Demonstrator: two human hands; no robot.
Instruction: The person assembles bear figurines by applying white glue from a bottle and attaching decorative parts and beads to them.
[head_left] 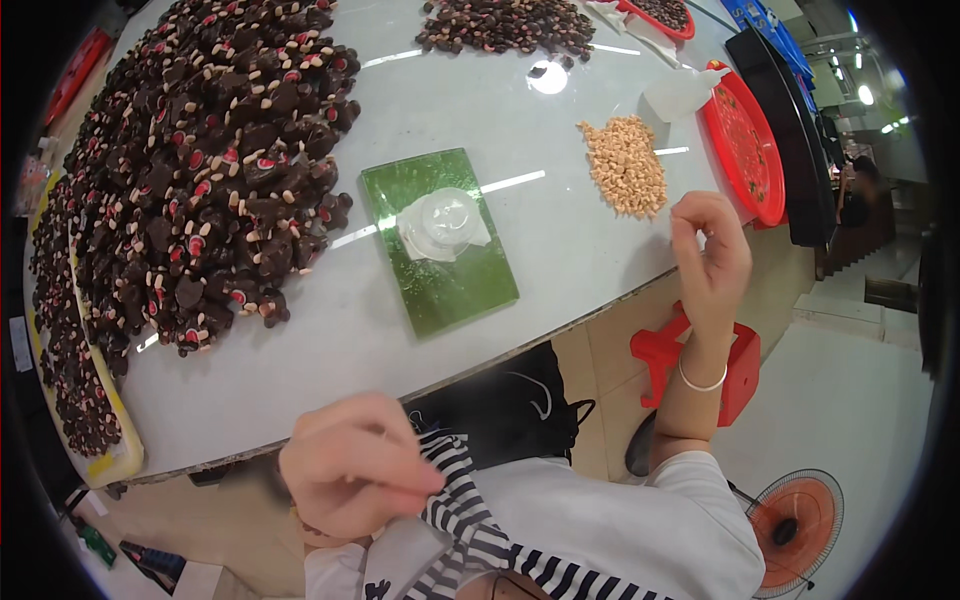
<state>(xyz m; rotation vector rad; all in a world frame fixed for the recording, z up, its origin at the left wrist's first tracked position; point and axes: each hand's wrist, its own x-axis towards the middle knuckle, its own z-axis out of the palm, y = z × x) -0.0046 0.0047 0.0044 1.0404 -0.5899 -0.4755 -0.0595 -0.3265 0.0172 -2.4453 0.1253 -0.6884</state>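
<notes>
My left hand (355,465) is low, close to my body, below the edge of the surface (400,330). Its fingers are curled in and pinch the striped cloth (465,515) of my top. My right hand (710,255) is up in the air, just off the right edge of the surface. Its fingers (690,225) are bent, with the tips close together, but I cannot tell if they hold anything.

The pile of little tan nuts (625,165) is the nearest thing to my right fingers, just up and to the left of them. Farther left lies the green board (440,240), with a clear plastic cup (440,222) on a bit of white paper on it. The board is up above my left fingers, well apart from them. A big heap of dark brown pieces (200,160) with pink and white bits lies far left of the board. A red tray (745,150) sits just above my right fingers.
</notes>
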